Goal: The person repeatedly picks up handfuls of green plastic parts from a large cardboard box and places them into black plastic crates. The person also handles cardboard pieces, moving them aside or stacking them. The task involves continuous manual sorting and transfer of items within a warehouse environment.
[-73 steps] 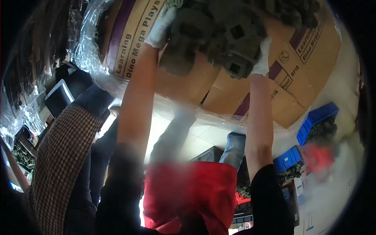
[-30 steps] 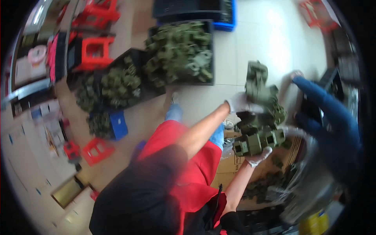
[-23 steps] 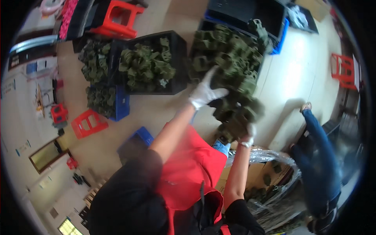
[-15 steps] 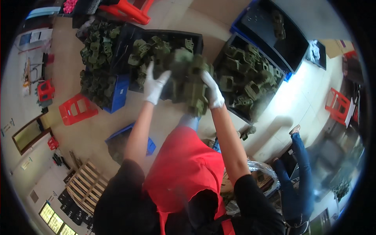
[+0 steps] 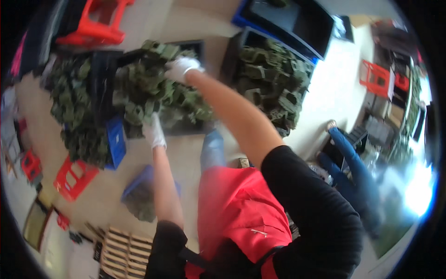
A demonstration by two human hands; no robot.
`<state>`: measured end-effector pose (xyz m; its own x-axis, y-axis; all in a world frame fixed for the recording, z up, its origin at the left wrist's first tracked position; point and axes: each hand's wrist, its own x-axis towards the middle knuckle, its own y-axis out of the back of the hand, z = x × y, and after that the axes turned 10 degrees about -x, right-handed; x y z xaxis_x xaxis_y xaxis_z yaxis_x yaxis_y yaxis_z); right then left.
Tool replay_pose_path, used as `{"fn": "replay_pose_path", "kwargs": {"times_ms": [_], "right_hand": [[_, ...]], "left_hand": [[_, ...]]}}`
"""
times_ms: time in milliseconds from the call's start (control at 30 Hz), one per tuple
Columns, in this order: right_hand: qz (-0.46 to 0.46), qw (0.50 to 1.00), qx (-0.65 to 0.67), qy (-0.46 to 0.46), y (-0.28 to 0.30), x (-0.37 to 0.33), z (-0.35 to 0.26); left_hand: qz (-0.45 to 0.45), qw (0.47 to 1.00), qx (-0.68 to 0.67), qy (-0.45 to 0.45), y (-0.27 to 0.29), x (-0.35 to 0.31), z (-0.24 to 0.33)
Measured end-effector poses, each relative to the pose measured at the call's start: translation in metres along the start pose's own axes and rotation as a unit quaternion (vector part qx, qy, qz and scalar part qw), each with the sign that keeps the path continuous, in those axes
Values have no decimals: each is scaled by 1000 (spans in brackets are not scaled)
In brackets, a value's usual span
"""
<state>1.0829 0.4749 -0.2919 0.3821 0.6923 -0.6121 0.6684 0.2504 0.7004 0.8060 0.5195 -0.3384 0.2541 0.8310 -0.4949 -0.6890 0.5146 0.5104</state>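
Note:
Dark olive-green moulded-looking parts [image 5: 139,83] lie heaped in a black tray [image 5: 197,48] in front of me. My left hand [image 5: 155,132], in a white glove, is at the tray's near edge with its fingers stretched out against the heap. Farther in, my right hand [image 5: 184,69], also gloved in white, lies over the far right part of the same heap. Its fingers are blurred and partly turned away, so whether they grip a part does not show. What exactly the parts are is too smeared to tell.
To the right stands another crate of green parts [image 5: 274,76], with a black bin [image 5: 297,23] behind it. More parts [image 5: 72,93] are piled at left by a blue crate [image 5: 116,142]. Red stools [image 5: 74,179] and a wooden pallet [image 5: 125,253] stand around. Another person's legs [image 5: 348,172] are at right.
Both hands held green parts above the tray; now they are down at the heap, the right one farther left and away. The head view has shifted, and the heap looks fuller.

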Motion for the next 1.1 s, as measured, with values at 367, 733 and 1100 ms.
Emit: {"fn": "replay_pose_path", "kwargs": {"times_ms": [367, 733, 1100], "right_hand": [[-18, 915, 387, -112, -113, -226, 87], [-49, 699, 446, -557, -464, -531, 323], [-44, 629, 455, -629, -548, -487, 534]], "left_hand": [[33, 932, 358, -47, -72, -109, 87], [-351, 761, 381, -390, -217, -342, 91], [-581, 789, -101, 172, -604, -369, 121]]}}
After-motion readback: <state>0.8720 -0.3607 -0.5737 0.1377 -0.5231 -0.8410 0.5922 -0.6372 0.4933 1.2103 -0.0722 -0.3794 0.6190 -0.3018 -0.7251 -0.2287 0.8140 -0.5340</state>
